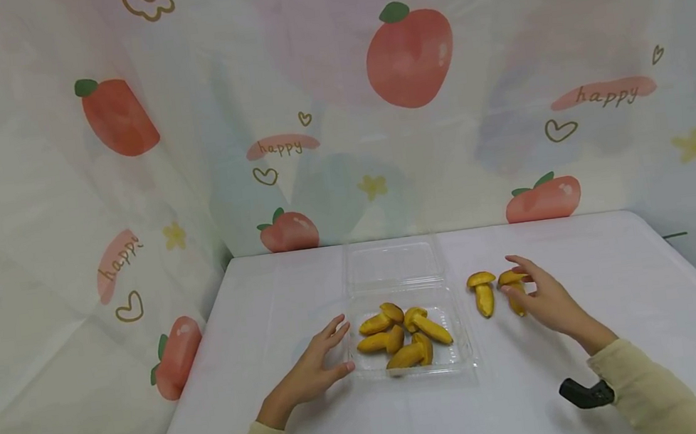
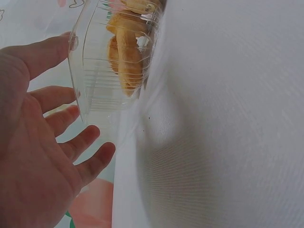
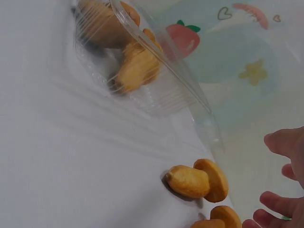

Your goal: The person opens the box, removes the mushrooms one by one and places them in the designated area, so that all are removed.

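Observation:
A clear plastic clamshell box (image 1: 464, 361) lies with its lid (image 1: 392, 263) folded back; several yellow-brown mushrooms (image 1: 407, 355) are inside. My left hand (image 1: 315, 371) is at the box's left side, fingers spread, fingertips right at the rim; in the left wrist view the thumb and fingers reach the clear wall (image 2: 90, 80). To the right of the box, two mushrooms stand apart on the table: one (image 1: 484, 296) nearer the box, another (image 1: 512, 278) partly behind the fingers of my right hand (image 1: 547, 302). That hand hovers over the farther one with fingers parted.
A white-covered table (image 1: 359, 430) carries everything. Behind it and to the left hang printed cloth walls (image 1: 331, 68) with red fruit and "happy" lettering. Dark wrist-camera mounts (image 1: 586, 394) stick out below both sleeves.

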### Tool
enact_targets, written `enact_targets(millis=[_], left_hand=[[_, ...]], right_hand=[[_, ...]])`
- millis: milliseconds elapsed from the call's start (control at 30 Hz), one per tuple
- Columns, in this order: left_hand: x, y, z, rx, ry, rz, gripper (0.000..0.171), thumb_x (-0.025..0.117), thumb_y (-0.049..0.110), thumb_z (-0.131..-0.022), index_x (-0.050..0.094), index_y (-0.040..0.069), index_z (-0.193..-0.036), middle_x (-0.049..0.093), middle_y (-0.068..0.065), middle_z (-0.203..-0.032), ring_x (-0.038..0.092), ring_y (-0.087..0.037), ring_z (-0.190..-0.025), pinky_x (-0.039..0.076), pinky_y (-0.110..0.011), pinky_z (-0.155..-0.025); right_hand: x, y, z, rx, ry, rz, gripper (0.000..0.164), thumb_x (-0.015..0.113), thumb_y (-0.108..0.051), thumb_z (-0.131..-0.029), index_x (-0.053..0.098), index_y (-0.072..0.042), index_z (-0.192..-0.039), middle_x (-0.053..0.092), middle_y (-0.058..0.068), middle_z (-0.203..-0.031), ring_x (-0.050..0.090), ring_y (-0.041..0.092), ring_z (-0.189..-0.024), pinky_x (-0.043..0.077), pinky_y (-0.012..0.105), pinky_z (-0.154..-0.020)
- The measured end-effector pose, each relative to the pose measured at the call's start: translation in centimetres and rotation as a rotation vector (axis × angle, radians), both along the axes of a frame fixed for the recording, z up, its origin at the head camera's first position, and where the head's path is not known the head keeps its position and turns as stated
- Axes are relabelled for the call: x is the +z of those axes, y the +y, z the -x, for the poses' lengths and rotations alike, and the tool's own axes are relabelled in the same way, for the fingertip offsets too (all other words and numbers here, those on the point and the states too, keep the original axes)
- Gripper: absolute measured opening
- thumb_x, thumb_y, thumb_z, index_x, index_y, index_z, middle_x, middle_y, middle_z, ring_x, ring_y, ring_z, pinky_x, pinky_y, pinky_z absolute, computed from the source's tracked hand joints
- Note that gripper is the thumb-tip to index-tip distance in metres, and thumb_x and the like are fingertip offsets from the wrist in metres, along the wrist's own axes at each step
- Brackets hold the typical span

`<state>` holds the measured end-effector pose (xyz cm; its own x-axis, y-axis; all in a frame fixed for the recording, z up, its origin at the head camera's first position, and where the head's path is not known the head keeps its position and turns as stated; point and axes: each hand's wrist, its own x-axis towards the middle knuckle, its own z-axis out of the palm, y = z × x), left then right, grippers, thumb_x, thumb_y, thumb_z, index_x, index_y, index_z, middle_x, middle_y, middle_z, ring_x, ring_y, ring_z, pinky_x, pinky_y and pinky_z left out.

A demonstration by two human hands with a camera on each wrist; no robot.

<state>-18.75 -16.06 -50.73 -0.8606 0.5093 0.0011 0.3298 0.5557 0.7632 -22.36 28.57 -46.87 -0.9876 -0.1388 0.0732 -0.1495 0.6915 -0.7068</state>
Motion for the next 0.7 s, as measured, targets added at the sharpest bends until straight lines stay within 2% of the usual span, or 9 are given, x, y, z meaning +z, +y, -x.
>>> enact_targets(millis=[133, 333, 467, 700], left_hand=[[0.1, 0.0, 0.0, -0.005, 0.002, 0.000, 0.072, 0.066, 0.025, -0.099, 0.030, 0.006, -0.159, 0.014, -0.013, -0.171, 0.017, -0.042, -0.156, 0.021, -0.070, -0.119], [0.1, 0.0, 0.0, -0.007, 0.004, 0.003, 0.072, 0.065, 0.025, -0.099, 0.030, 0.006, -0.159, 0.014, -0.013, -0.171, 0.017, -0.042, -0.156, 0.021, -0.070, -0.119], [0.1, 0.0, 0.0, -0.005, 0.002, -0.001, 0.072, 0.066, 0.024, -0.099, 0.031, 0.006, -0.159, 0.015, -0.012, -0.171, 0.017, -0.042, -0.156, 0.021, -0.070, -0.120], [0.2, 0.0, 0.0, -0.003, 0.000, 0.001, 0.072, 0.066, 0.023, -0.099, 0.031, 0.006, -0.159, 0.014, -0.012, -0.171, 0.017, -0.043, -0.156, 0.021, -0.070, -0.119]], right_hand=[[0.2, -0.9, -0.3, 0.022, 0.029, 0.007, 0.064, 0.059, -0.024, -0.103, 0.030, 0.000, -0.155, 0.047, 0.036, -0.142, 0.048, 0.050, -0.125, 0.050, 0.063, -0.096], [0.5, -2.2, -0.8, 0.064, 0.081, 0.023, 0.060, 0.061, -0.013, -0.099, 0.035, 0.000, -0.152, 0.050, 0.036, -0.138, 0.052, 0.050, -0.122, 0.054, 0.057, -0.092], [0.5, -3.1, -1.2, 0.086, 0.082, 0.026, 0.061, 0.063, -0.013, -0.099, 0.037, -0.001, -0.152, 0.051, 0.034, -0.138, 0.052, 0.049, -0.120, 0.053, 0.053, -0.090], [0.6, -4.3, -1.7, 0.133, 0.096, 0.046, 0.061, 0.064, -0.019, -0.099, 0.038, -0.003, -0.152, 0.053, 0.029, -0.137, 0.052, 0.047, -0.124, 0.051, 0.056, -0.091]])
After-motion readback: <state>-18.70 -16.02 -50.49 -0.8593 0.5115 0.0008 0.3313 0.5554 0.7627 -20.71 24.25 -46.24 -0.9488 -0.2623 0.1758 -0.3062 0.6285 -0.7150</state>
